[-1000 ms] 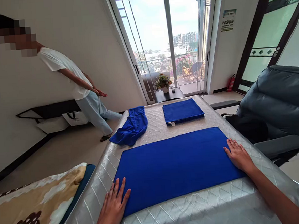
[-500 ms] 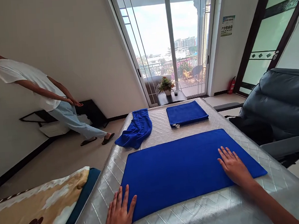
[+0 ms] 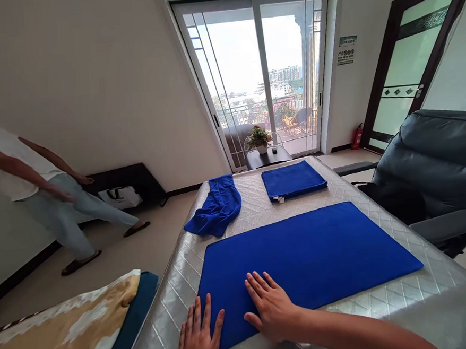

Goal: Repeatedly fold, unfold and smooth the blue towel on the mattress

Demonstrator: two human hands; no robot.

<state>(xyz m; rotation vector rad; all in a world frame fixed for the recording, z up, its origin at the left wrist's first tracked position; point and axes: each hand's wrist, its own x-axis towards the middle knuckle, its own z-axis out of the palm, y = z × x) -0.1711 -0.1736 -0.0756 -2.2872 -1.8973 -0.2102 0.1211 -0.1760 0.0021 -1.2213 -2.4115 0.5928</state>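
A blue towel [image 3: 314,248] lies spread flat and smooth across the silver quilted mattress [image 3: 386,312]. At its near left corner rests my left hand [image 3: 200,328], open with fingers spread, partly over the towel's edge. My right hand [image 3: 269,306] is also open, palm down on the left part of the towel, a short way from my left hand. Beyond them sits a neatly folded stack of blue cloth [image 3: 294,180] with a white tag at its near edge. Left of that stack, a crumpled blue cloth [image 3: 216,207] hangs toward the mattress edge.
A person [image 3: 54,192] in a white shirt walks at the left. A patterned blanket [image 3: 87,323] lies lower left. A dark armchair [image 3: 443,165] stands close on the right. Behind the mattress are a small table with a potted plant [image 3: 260,139] and a sliding glass door [image 3: 241,62].
My right hand has slid left across the towel, from its right part to near my left hand. My left hand stays at the near left corner. The person has moved further left and nearer.
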